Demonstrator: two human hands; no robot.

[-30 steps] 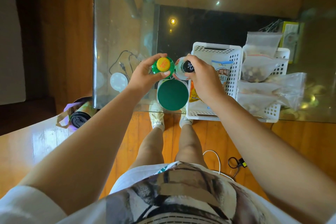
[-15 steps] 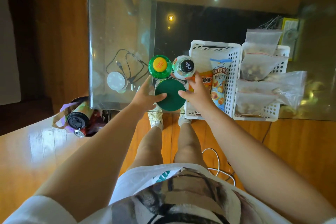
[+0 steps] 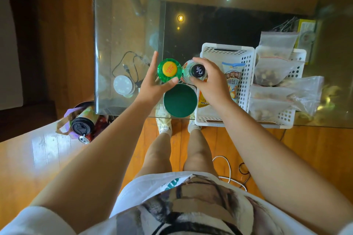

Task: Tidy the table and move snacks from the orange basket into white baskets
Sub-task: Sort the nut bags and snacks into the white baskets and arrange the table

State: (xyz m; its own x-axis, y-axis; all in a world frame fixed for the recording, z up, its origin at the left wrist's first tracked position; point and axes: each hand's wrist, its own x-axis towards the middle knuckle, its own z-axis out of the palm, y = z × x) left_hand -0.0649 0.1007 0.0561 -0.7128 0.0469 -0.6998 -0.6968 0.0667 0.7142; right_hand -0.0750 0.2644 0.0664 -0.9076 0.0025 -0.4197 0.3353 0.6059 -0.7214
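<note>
Green bottle [image 3: 169, 70] — yellow cap; dark-green lid [image 3: 180, 100]; white baskets [image 3: 246, 74].

Bin [image 3: 84, 122], white cable [image 3: 227, 170] on floor.

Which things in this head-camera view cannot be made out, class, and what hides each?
- Orange snack packet, head view: mostly behind the right hand.
- Dark green round lid: hides the container beneath.
- Green bottle with yellow cap: seen from above, body hidden; left hand grip unclear.
- Clear zip bags: contents blurred.
</note>
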